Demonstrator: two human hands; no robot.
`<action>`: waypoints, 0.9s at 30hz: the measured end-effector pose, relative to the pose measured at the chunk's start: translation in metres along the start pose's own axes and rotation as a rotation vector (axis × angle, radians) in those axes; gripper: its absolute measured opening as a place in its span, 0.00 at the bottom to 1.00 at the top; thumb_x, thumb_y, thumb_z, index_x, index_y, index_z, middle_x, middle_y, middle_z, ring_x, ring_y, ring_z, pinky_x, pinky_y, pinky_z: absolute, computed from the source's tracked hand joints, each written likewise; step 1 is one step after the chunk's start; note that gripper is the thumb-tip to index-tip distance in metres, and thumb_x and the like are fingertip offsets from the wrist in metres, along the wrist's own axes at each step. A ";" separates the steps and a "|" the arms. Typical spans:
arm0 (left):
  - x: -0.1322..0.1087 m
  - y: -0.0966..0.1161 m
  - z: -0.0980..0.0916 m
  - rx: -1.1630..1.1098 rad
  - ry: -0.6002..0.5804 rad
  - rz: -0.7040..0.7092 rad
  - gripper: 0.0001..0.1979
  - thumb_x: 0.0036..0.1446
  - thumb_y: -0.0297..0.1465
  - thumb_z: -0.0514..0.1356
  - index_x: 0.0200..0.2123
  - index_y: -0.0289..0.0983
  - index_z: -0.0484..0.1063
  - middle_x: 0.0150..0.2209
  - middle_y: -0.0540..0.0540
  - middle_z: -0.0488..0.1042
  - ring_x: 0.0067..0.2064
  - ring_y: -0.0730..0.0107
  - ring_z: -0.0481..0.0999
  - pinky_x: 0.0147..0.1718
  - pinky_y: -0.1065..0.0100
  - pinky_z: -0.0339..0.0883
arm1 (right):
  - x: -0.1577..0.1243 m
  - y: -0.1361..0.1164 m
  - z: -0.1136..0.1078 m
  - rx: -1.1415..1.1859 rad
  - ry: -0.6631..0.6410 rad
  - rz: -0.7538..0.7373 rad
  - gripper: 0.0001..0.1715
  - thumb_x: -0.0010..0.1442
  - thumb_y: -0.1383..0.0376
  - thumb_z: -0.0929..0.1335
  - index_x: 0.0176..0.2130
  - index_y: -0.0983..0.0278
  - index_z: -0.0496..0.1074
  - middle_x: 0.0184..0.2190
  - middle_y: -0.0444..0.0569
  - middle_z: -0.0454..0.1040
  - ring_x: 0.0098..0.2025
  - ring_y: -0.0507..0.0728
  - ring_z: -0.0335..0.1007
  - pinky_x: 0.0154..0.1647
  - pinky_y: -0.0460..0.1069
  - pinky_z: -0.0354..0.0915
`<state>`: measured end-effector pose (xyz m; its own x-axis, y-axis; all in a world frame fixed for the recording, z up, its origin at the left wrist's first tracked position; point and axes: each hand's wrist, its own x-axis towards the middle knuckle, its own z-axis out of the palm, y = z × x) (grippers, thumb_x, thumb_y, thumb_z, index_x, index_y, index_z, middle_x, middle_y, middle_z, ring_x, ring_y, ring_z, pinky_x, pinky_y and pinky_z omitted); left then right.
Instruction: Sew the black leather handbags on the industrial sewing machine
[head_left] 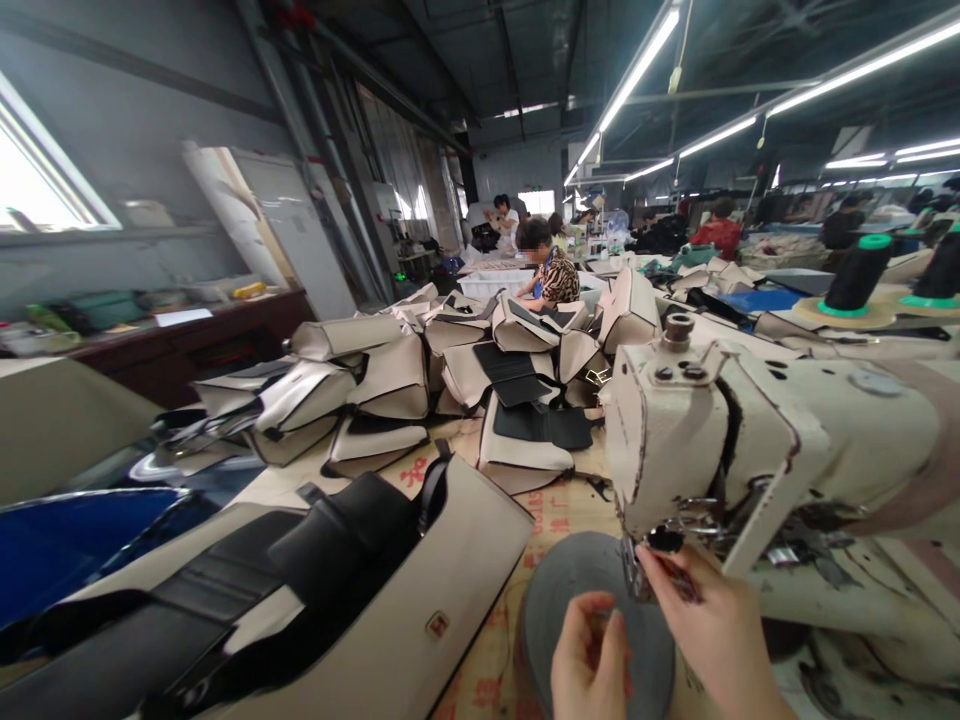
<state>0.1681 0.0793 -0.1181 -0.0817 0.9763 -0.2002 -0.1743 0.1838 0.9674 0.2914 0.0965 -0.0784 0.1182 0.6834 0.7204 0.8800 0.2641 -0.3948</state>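
My right hand [716, 625] is at the needle end of a cream industrial sewing machine [645, 440]. Its thumb and fingers are pinched together beside the presser foot [634, 570], and what they hold is too small to make out. Lower and to the left, my left hand [591, 660] hovers in front of the round grey plate [559, 600] with its fingers curled in towards the thumb. Whatever may be between those fingers is hidden. A beige and black handbag [450, 560] with a small metal badge lies left of my hands.
Several beige and black bags [390, 375] are heaped across the table behind the machine. Black thread cones [859, 275] with green bases stand at the right. A blue container [75, 535] is at the left edge. Farther back, a co-worker [559, 275] bends over white bins.
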 end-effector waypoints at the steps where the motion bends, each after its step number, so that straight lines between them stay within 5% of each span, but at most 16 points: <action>1: 0.000 0.000 -0.001 -0.001 -0.001 0.001 0.20 0.47 0.47 0.58 0.34 0.36 0.63 0.17 0.58 0.60 0.13 0.85 0.52 0.11 0.79 0.44 | -0.001 0.000 0.001 0.009 0.004 -0.022 0.22 0.63 0.57 0.60 0.28 0.65 0.74 0.20 0.48 0.72 0.21 0.52 0.68 0.25 0.44 0.60; 5: -0.002 0.002 -0.003 -0.007 -0.015 -0.003 0.18 0.48 0.45 0.57 0.34 0.36 0.63 0.17 0.58 0.60 0.13 0.85 0.53 0.12 0.79 0.45 | -0.006 0.000 0.003 -0.113 0.047 -0.048 0.16 0.61 0.56 0.63 0.34 0.64 0.73 0.29 0.52 0.73 0.32 0.57 0.71 0.35 0.48 0.64; 12: -0.003 0.002 -0.013 -0.022 -0.031 -0.008 0.17 0.48 0.44 0.58 0.35 0.36 0.63 0.18 0.57 0.61 0.14 0.84 0.54 0.12 0.79 0.46 | -0.021 0.011 -0.023 -0.125 0.068 -0.065 0.26 0.55 0.51 0.67 0.44 0.67 0.69 0.40 0.58 0.68 0.34 0.56 0.72 0.27 0.44 0.68; 17: -0.007 0.000 -0.020 -0.055 0.001 -0.080 0.20 0.45 0.45 0.60 0.35 0.37 0.64 0.17 0.57 0.61 0.15 0.84 0.55 0.13 0.80 0.46 | -0.034 0.011 -0.045 0.042 -0.201 0.062 0.26 0.59 0.51 0.62 0.50 0.65 0.60 0.33 0.49 0.72 0.26 0.50 0.72 0.21 0.38 0.66; 21: -0.014 0.000 -0.021 -0.062 0.005 -0.131 0.23 0.42 0.47 0.61 0.35 0.37 0.64 0.18 0.56 0.63 0.14 0.84 0.56 0.12 0.80 0.45 | -0.043 0.002 -0.037 0.035 -0.362 0.164 0.14 0.63 0.55 0.57 0.44 0.61 0.60 0.27 0.44 0.74 0.25 0.52 0.73 0.18 0.39 0.65; 27: -0.020 0.006 -0.025 -0.026 -0.049 -0.139 0.30 0.40 0.54 0.58 0.39 0.38 0.62 0.21 0.52 0.68 0.14 0.81 0.61 0.10 0.79 0.45 | -0.040 -0.013 -0.017 0.073 -0.237 0.163 0.18 0.64 0.55 0.56 0.43 0.66 0.62 0.36 0.57 0.74 0.33 0.57 0.74 0.26 0.45 0.70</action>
<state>0.1440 0.0575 -0.1124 -0.0066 0.9462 -0.3236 -0.2061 0.3154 0.9263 0.2834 0.0547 -0.0923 0.1367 0.8581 0.4949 0.8216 0.1809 -0.5406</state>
